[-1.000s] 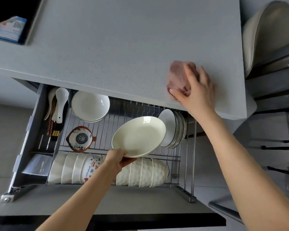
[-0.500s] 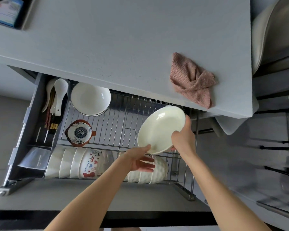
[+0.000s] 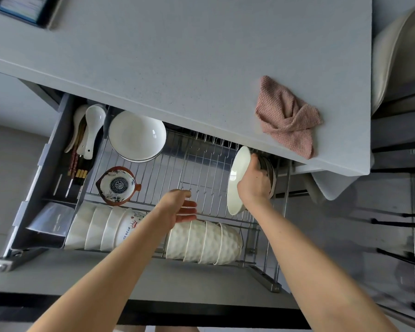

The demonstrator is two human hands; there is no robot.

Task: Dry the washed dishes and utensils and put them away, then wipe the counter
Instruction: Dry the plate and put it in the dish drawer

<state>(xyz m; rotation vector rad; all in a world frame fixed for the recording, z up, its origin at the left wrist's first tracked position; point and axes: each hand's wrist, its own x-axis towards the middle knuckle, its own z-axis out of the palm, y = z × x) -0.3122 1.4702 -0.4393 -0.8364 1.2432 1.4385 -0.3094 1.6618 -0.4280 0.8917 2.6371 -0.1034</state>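
My right hand (image 3: 253, 184) grips a cream plate (image 3: 237, 178) and holds it on edge in the wire rack (image 3: 201, 164) of the open drawer, against other upright plates (image 3: 270, 171) partly hidden under the counter. My left hand (image 3: 179, 207) hovers over the rack with fingers spread and holds nothing. A pink cloth (image 3: 289, 116) lies crumpled on the grey counter (image 3: 177, 56) near its front right corner.
The drawer holds a white bowl (image 3: 137, 135), a patterned red-rimmed dish (image 3: 118, 185), two rows of bowls on their sides (image 3: 201, 243), and white spoons (image 3: 92, 125) and chopsticks (image 3: 76, 164) in the left tray. A chair (image 3: 400, 56) stands at the right.
My right hand left the cloth, took the plate from my left hand and set it upright at the rack's right end. My left hand let go and drew back.
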